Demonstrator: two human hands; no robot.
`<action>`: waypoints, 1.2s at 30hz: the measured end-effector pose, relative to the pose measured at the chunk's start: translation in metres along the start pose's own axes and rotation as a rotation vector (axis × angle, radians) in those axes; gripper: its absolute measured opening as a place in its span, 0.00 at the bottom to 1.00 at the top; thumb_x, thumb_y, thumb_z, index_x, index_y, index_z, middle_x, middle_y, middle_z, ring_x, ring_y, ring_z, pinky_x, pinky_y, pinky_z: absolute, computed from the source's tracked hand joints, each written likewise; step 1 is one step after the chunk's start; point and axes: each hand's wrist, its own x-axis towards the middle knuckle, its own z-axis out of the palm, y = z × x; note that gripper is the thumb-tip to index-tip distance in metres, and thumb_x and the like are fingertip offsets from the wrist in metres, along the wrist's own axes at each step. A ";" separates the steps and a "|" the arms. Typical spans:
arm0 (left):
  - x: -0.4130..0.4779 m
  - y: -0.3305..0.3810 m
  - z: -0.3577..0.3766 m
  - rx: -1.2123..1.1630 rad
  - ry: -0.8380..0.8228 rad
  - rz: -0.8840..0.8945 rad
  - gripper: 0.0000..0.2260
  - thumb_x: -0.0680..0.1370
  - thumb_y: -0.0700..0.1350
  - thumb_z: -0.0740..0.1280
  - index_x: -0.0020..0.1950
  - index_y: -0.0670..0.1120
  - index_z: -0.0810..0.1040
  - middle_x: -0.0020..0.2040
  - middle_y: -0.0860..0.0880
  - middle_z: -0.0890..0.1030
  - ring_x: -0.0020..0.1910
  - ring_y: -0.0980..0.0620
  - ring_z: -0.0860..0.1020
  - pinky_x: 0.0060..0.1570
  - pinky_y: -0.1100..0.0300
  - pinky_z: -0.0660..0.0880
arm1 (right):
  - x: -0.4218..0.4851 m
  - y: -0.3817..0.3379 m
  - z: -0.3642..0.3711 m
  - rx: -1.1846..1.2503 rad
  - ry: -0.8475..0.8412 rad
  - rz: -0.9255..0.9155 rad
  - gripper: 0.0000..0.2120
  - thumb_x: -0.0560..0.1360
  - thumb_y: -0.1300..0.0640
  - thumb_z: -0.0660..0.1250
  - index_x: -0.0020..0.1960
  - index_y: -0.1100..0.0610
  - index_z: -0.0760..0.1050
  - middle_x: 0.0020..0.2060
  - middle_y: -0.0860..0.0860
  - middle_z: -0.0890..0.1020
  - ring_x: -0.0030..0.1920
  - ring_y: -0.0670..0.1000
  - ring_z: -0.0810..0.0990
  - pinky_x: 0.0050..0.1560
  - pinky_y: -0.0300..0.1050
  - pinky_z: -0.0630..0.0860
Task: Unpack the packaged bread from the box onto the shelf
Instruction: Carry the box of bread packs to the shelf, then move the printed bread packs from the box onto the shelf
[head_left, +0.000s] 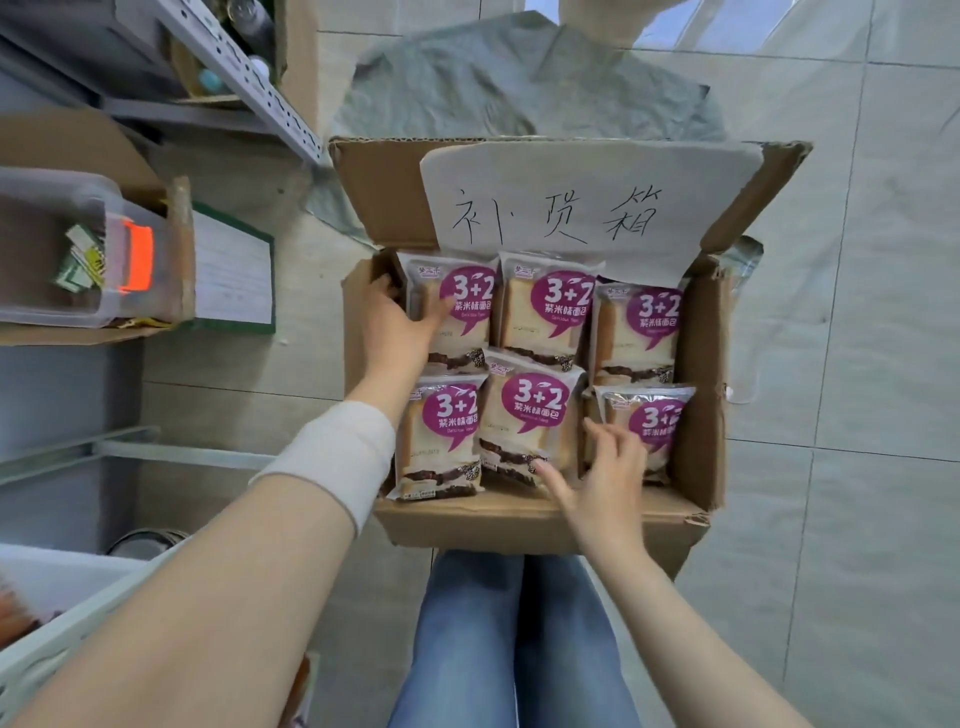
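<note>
Box (519, 519), six bread packets lying lengthwise away from the person: left hand (395, 325) grips far-left packet (462, 317) at its edge; right hand (608, 486), fingers (553, 480) spread and empty, over near-right packet (657, 421).

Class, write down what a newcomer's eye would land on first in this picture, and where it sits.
Six bread packets with purple 3+2 labels fill the open cardboard box at centre. On its raised far flap hangs a white sheet with handwritten characters. The left hand grips the far-left packet, and the right hand reaches, fingers spread, toward the near row.
</note>
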 end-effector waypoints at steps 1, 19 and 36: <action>0.006 -0.001 0.004 0.025 -0.011 0.007 0.31 0.69 0.55 0.73 0.66 0.43 0.68 0.65 0.45 0.74 0.63 0.47 0.73 0.62 0.54 0.71 | 0.002 -0.002 0.012 0.038 -0.050 0.064 0.37 0.66 0.44 0.74 0.67 0.61 0.66 0.62 0.56 0.68 0.65 0.53 0.64 0.65 0.41 0.61; -0.032 0.028 -0.041 -0.126 -0.033 0.154 0.18 0.67 0.46 0.76 0.47 0.51 0.67 0.42 0.59 0.77 0.42 0.65 0.76 0.40 0.68 0.74 | 0.012 -0.007 -0.028 0.362 -0.178 0.407 0.21 0.66 0.55 0.76 0.57 0.58 0.76 0.53 0.54 0.82 0.54 0.54 0.78 0.54 0.46 0.73; -0.388 0.101 -0.243 -0.516 0.541 0.325 0.21 0.66 0.44 0.76 0.56 0.44 0.76 0.50 0.51 0.80 0.49 0.54 0.78 0.43 0.71 0.76 | -0.187 -0.053 -0.214 0.497 -0.359 -0.279 0.08 0.67 0.55 0.76 0.44 0.52 0.78 0.28 0.44 0.84 0.26 0.39 0.80 0.22 0.32 0.73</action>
